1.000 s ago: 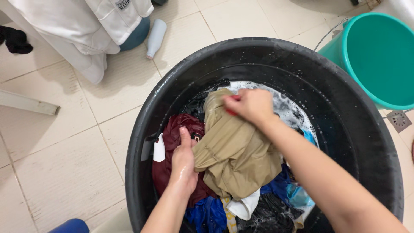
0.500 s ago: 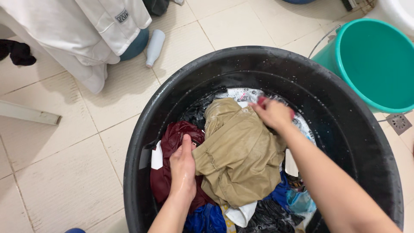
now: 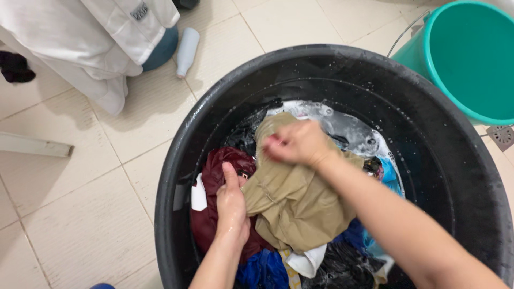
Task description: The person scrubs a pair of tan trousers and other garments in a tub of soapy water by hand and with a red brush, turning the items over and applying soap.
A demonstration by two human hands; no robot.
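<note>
I'm looking down into the black tub (image 3: 176,225), and everything gets placed off that. My left hand (image 3: 231,206) sits inside near the tub's left wall, fingers flat and together, pressed down on the seam between the maroon garment (image 3: 214,176) and the tan garment (image 3: 294,203). That reads as pinning the pile so the cloth doesn't slide. My right hand (image 3: 297,143) is at the tub's centre, blurred, fingers curled shut around a bunched top edge of the tan garment. I'd judge that grip is there to scrub the fabric against itself.

The tan garment lies on top of the heap, in the middle of the tub and draped toward its near side. Beneath it are blue cloth (image 3: 262,270), a white piece (image 3: 305,262) and dark wet laundry (image 3: 342,267) at the near rim. Soapy water (image 3: 348,128) shows toward the far side.

My right forearm (image 3: 396,225) crosses over the right half of the tub and hides what's under it.

Outside the tub, a teal bucket (image 3: 471,59) stands just beyond the far-right rim. A white bottle (image 3: 187,51) lies on the tiled floor (image 3: 80,214) past the far-left rim. White clothing (image 3: 85,37) is heaped further left, and a floor drain (image 3: 502,136) sits to the right.
</note>
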